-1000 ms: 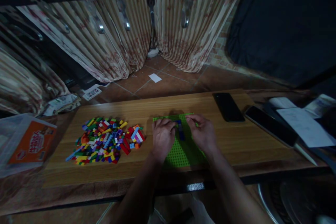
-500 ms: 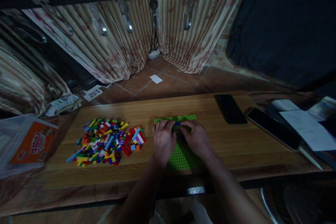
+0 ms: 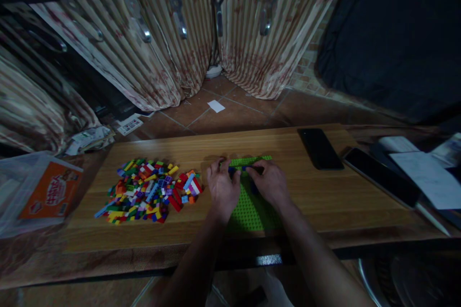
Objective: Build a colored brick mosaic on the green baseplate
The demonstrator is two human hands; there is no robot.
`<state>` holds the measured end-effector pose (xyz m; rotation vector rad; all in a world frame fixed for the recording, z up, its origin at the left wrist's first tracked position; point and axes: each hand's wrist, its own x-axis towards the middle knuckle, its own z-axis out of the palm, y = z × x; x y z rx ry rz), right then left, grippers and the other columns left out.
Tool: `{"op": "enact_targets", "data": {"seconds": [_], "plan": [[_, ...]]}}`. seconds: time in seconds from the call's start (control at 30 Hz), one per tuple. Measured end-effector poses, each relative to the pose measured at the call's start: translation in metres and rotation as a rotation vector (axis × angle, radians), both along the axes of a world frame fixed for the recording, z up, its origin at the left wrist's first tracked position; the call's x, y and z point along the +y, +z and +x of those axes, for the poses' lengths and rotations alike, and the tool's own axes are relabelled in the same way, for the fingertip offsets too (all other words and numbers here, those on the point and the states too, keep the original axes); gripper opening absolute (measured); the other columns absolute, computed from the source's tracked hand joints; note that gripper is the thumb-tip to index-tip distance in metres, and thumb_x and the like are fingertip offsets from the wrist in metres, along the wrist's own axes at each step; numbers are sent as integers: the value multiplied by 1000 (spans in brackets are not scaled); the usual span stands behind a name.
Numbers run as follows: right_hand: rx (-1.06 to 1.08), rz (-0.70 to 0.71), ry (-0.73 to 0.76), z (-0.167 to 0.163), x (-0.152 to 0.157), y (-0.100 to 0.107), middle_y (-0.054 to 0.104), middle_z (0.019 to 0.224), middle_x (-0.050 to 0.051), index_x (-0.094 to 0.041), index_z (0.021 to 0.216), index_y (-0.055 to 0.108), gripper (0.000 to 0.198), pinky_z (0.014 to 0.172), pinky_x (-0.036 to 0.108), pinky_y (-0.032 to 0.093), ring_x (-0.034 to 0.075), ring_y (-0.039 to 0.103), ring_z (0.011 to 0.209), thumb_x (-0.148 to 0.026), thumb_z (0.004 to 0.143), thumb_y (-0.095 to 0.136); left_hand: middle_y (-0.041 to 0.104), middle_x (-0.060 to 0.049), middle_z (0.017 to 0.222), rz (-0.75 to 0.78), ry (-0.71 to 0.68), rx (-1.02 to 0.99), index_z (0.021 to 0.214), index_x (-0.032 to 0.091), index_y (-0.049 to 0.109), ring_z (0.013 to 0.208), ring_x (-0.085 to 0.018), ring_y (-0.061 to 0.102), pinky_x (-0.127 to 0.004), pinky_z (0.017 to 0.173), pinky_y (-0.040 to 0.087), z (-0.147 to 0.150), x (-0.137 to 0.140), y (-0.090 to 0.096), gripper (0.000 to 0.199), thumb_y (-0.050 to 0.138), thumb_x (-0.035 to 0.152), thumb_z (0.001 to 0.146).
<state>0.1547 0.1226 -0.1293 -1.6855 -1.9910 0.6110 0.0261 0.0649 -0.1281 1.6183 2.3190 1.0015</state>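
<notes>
Over the far part of a green studded baseplate (image 3: 248, 213), both hands work close together. My right hand (image 3: 270, 183) pinches a small blue brick (image 3: 246, 168) between thumb and fingers. Just left of it, another blue brick (image 3: 232, 171) shows between the thumb and fingers of my left hand (image 3: 223, 189), which are curled round it. A narrow gap separates the two hands. Under my right palm a dark blue patch is partly hidden; I cannot make out its shape. The fingers cover much of the plate's far left corner.
A heap of mixed coloured bricks (image 3: 144, 192) lies left on the wooden board (image 3: 288, 206). A black phone (image 3: 320, 148) rests at the right, with a second phone (image 3: 382, 176) over the board's edge. A clear plastic box (image 3: 21, 201) with an orange label stands far left.
My hands have drawn slightly apart, leaving a gap between their fingertips. The blue piece that both touched now shows at my right fingers, with blue at my left too. The view has shifted slightly.
</notes>
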Motion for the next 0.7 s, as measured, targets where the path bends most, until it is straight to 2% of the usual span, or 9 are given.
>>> {"op": "enact_targets", "data": {"seconds": [0.23,0.7], "plan": [[-76,24,-25,-3,-3,0,65,88,6,-22,82,65,21,79,36,43,23,60,86,-41,74,64,57,-10,125,-60,24,34,115,18,62,112,-29,49,-44,98,39,3,0,1,37,62,30,79],[-137,-98,-56,-9,-5,8,64,98,7,-22,91,62,21,83,40,39,27,57,99,-39,78,64,61,-4,119,-113,93,6,108,24,64,108,-26,50,-40,94,39,5,5,1,35,65,32,74]]}}
